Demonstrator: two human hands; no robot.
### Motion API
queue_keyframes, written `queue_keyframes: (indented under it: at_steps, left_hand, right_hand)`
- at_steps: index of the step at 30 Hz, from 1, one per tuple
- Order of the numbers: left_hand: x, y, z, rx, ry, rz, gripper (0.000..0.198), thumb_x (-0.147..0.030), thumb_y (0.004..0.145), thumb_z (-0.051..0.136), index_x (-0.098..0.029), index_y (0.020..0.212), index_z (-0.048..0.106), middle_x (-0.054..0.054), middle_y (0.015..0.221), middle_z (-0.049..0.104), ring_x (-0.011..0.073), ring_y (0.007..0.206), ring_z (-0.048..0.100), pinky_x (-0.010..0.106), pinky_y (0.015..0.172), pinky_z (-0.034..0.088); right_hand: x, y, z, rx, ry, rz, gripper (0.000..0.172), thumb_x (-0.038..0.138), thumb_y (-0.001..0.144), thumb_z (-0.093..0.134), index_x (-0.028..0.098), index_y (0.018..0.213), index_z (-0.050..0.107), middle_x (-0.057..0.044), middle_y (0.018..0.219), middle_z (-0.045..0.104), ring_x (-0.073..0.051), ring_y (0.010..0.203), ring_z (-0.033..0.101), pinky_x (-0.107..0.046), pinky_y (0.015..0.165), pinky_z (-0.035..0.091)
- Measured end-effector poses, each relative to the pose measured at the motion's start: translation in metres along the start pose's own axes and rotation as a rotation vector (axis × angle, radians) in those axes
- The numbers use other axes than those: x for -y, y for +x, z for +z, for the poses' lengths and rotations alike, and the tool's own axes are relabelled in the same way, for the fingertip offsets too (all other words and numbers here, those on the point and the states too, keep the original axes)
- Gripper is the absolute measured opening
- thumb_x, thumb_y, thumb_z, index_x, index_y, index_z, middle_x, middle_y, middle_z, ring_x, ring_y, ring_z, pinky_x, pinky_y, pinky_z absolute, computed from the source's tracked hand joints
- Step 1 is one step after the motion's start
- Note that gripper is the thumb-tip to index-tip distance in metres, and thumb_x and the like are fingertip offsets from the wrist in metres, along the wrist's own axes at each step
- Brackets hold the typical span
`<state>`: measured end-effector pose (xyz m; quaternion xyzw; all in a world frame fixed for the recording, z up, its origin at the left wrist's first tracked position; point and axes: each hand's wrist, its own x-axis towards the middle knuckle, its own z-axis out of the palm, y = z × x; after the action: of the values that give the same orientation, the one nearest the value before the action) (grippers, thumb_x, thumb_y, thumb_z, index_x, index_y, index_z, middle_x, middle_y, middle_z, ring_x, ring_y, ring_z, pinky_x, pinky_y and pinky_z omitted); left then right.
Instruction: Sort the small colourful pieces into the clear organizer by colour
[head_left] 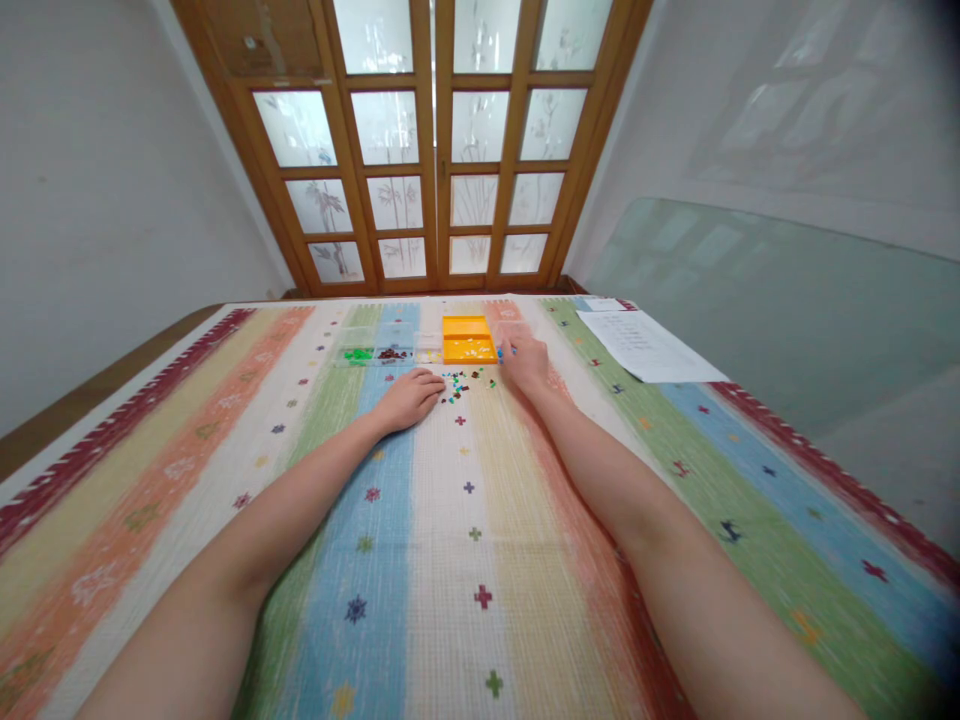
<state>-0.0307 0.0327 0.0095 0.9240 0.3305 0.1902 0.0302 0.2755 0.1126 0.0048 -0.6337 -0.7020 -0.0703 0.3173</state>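
Observation:
My left hand lies palm down on the cloth, fingers stretched out flat. Its fingertips reach the edge of a loose scatter of tiny coloured pieces, mostly green, blue and dark red. My right hand is curled with its fingers closed at a clear box on the right, beside some blue pieces; whatever it pinches is too small to make out. Between the hands stands an open yellow box with white pieces in its near half. Left of it, clear boxes hold green pieces, dark red pieces and a few yellow pieces.
A striped tablecloth covers the table. Sheets of paper lie at the far right edge. Behind the table are wooden doors with glass panes, and a pale glass panel leans by the right wall.

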Motion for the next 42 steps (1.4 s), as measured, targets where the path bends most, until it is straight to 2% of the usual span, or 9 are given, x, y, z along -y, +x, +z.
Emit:
queue_keyframes:
  at_steps: [7, 13, 18, 22, 26, 30, 34, 38, 42]
  left_hand:
    - [0.014, -0.004, 0.005, -0.153, -0.02, -0.081, 0.042, -0.032, 0.11, 0.039, -0.018, 0.137, 0.069, 0.012, 0.141, 0.069, 0.0263, 0.132, 0.059, 0.05, 0.12, 0.043]
    - [0.047, -0.01, -0.001, -0.332, -0.002, -0.282, 0.042, -0.03, 0.108, 0.041, -0.019, 0.137, 0.07, 0.011, 0.141, 0.069, 0.0273, 0.133, 0.057, 0.053, 0.12, 0.043]
    - [0.072, -0.016, -0.005, -0.303, 0.007, -0.355, 0.043, -0.031, 0.107, 0.041, -0.02, 0.133, 0.072, 0.011, 0.139, 0.07, 0.0275, 0.13, 0.058, 0.054, 0.121, 0.041]
    - [0.078, -0.019, -0.007, -0.307, 0.039, -0.398, 0.044, -0.031, 0.105, 0.041, -0.018, 0.136, 0.07, 0.013, 0.145, 0.066, 0.0301, 0.136, 0.053, 0.058, 0.123, 0.035]
    - [0.067, -0.017, -0.005, -0.252, 0.079, -0.358, 0.044, -0.031, 0.104, 0.044, -0.02, 0.141, 0.067, 0.012, 0.154, 0.06, 0.0335, 0.148, 0.042, 0.061, 0.125, 0.03]
    - [0.037, -0.004, 0.002, -0.155, 0.054, -0.207, 0.046, -0.032, 0.107, 0.042, -0.022, 0.148, 0.061, 0.009, 0.159, 0.056, 0.0305, 0.153, 0.038, 0.057, 0.129, 0.027]
    - [0.011, 0.006, 0.011, 0.0, 0.012, -0.048, 0.048, -0.037, 0.109, 0.041, -0.024, 0.151, 0.058, 0.007, 0.161, 0.053, 0.0295, 0.157, 0.034, 0.053, 0.132, 0.023]
    - [0.005, 0.008, 0.014, 0.079, 0.0, -0.028, 0.048, -0.042, 0.109, 0.042, -0.028, 0.153, 0.056, 0.005, 0.163, 0.051, 0.0297, 0.158, 0.032, 0.052, 0.133, 0.02]
    - [0.005, 0.007, 0.01, 0.072, -0.009, -0.027, 0.048, -0.041, 0.109, 0.041, -0.025, 0.152, 0.058, 0.007, 0.16, 0.054, 0.0294, 0.155, 0.037, 0.052, 0.132, 0.022]
  right_hand:
    - [0.008, -0.005, 0.004, -0.009, 0.073, -0.073, 0.041, 0.029, 0.104, 0.044, 0.02, 0.084, 0.078, -0.01, 0.098, 0.08, -0.024, 0.094, 0.065, -0.036, 0.093, 0.041]
    - [0.012, -0.007, 0.005, -0.001, 0.142, -0.113, 0.037, 0.027, 0.103, 0.046, 0.02, 0.093, 0.081, -0.009, 0.106, 0.08, -0.025, 0.101, 0.067, -0.037, 0.099, 0.044]
    - [0.02, -0.011, 0.005, 0.026, 0.168, -0.183, 0.034, 0.026, 0.104, 0.049, 0.021, 0.095, 0.082, -0.008, 0.111, 0.08, -0.025, 0.104, 0.069, -0.039, 0.101, 0.045]
    - [0.028, -0.015, 0.001, 0.099, 0.193, -0.314, 0.034, 0.028, 0.106, 0.05, 0.02, 0.095, 0.081, -0.01, 0.112, 0.08, -0.026, 0.106, 0.068, -0.04, 0.102, 0.044]
    - [0.038, -0.019, -0.005, 0.14, 0.172, -0.389, 0.036, 0.028, 0.107, 0.049, 0.02, 0.094, 0.081, -0.01, 0.104, 0.08, -0.026, 0.103, 0.067, -0.041, 0.101, 0.043]
    - [0.042, -0.02, -0.006, 0.156, 0.147, -0.406, 0.038, 0.028, 0.108, 0.047, 0.019, 0.091, 0.08, -0.01, 0.101, 0.079, -0.025, 0.1, 0.065, -0.038, 0.098, 0.041]
    - [0.04, -0.021, -0.004, 0.145, 0.15, -0.385, 0.037, 0.027, 0.107, 0.048, 0.019, 0.087, 0.079, -0.01, 0.096, 0.078, -0.024, 0.094, 0.065, -0.037, 0.095, 0.04]
    - [0.039, -0.02, -0.001, 0.139, 0.163, -0.384, 0.037, 0.027, 0.106, 0.049, 0.019, 0.085, 0.079, -0.009, 0.094, 0.078, -0.023, 0.091, 0.065, -0.036, 0.093, 0.041]
    - [0.04, -0.02, 0.001, 0.137, 0.163, -0.385, 0.038, 0.028, 0.107, 0.048, 0.019, 0.086, 0.079, -0.009, 0.093, 0.078, -0.023, 0.093, 0.065, -0.035, 0.092, 0.042]
